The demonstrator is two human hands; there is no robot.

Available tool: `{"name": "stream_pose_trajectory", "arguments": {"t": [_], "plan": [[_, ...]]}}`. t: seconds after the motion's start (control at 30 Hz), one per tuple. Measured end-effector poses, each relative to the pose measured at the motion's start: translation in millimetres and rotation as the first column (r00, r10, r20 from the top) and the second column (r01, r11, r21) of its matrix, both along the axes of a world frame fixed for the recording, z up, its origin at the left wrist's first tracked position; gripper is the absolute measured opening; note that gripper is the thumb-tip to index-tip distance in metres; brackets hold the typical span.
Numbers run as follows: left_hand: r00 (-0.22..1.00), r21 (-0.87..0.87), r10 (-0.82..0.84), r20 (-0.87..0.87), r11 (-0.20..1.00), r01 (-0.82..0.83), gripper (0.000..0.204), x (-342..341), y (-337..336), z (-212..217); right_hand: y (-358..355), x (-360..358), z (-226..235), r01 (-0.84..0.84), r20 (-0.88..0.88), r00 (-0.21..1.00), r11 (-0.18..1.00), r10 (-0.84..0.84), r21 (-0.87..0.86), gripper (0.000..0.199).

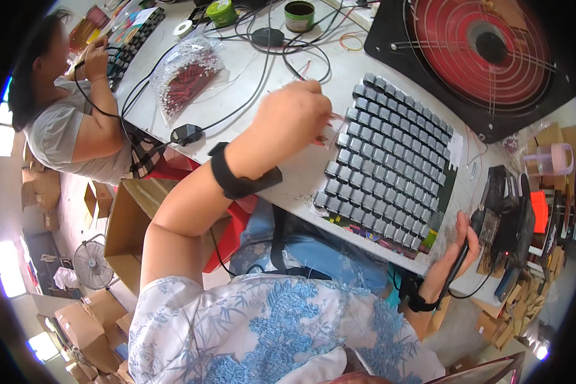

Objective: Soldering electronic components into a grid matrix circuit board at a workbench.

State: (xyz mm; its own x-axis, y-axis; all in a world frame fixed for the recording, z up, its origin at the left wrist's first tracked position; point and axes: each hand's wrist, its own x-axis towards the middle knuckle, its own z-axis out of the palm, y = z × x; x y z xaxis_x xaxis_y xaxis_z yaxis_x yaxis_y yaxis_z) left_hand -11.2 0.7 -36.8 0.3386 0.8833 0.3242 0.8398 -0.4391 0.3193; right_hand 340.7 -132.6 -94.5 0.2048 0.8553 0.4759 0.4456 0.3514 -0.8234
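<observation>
A slanted grid of small grey-and-black block-shaped parts lies in front of me in tight rows. My left hand is closed at the grid's upper left edge, fingers pinched on thin red wires. More short red wire ends lie on the table just below that hand. At the grid's lower right, my right hand wraps round the black handle of a soldering iron, held away from the blocks. Its cord trails from the lower end, and I cannot make out the tip.
A clear bag of red wires lies to the left near tangled black cables. A large red-and-black fan stands at the upper right. Beside my right hand sits a dark soldering stand. A co-worker works at far left.
</observation>
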Motion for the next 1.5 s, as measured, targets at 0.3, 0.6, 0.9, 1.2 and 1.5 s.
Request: {"name": "stream_pose_trajectory", "arguments": {"t": [0.3, 0.6, 0.9, 1.2, 1.5], "plan": [[0.973, -0.085, 0.04, 0.228, 0.996, -0.021, 0.013, -11, -11, -1, 1, 1, 7, -0.01, -0.044, 0.999, 1.0, 0.011, 0.022, 0.041], [0.937, -0.085, 0.055, 0.345, 0.996, -0.027, 0.013, -15, -8, 10, -9, -2, 11, 0.005, 0.008, 1.0, 0.999, -0.005, 0.052, 0.036], [0.875, -0.264, 0.145, 0.461, 0.964, -0.02, 0.016, -18, -4, 20, -3, -6, 12, -0.015, -0.072, 0.997, 1.0, 0.015, -0.002, 0.035], [0.887, -0.307, 0.177, 0.426, 0.951, -0.042, 0.018, -20, -9, 25, 0, -5, 8, 0.003, -0.013, 1.0, 1.0, -0.003, 0.018, 0.035], [0.844, -0.292, 0.148, 0.515, 0.956, 0.011, 0.013, -17, -27, 16, -3, -3, 8, 0.017, 0.048, 0.999, 0.999, -0.018, 0.027, 0.034]]}}
